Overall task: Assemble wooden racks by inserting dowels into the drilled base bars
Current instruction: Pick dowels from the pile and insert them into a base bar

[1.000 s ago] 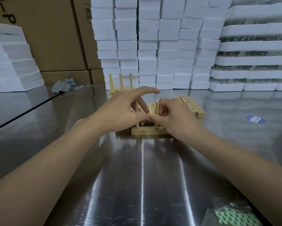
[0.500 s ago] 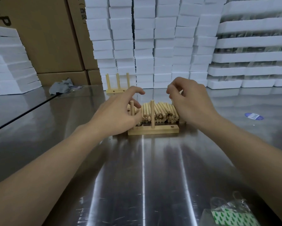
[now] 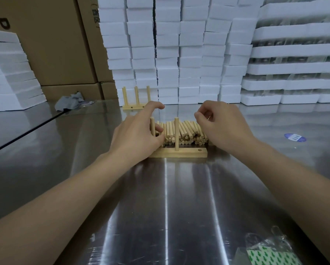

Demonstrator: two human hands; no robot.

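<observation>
A wooden base bar (image 3: 187, 153) lies on the steel table (image 3: 166, 207). Two dowels stand upright in it: the left dowel (image 3: 152, 125) and the middle dowel (image 3: 176, 133). The right hole (image 3: 199, 150) is empty. My left hand (image 3: 135, 136) rests at the bar's left end, thumb and fingers curled round the left dowel. A pile of loose dowels (image 3: 187, 131) lies just behind the bar. My right hand (image 3: 219, 125) hovers over the pile's right end with fingers curled, and nothing shows in them. A finished rack (image 3: 136, 100) with three dowels stands farther back.
Stacks of white foam boxes (image 3: 179, 54) and cardboard cartons (image 3: 55, 44) wall off the back. A grey rag (image 3: 70, 102) lies at back left, a blue sticker (image 3: 295, 137) at right. A plastic bag of green-white pads (image 3: 271, 253) sits at the near right.
My right hand let go of the middle dowel and moved up and right, over the pile. The middle dowel now stands alone in the bar. My left hand stayed at the left dowel.
</observation>
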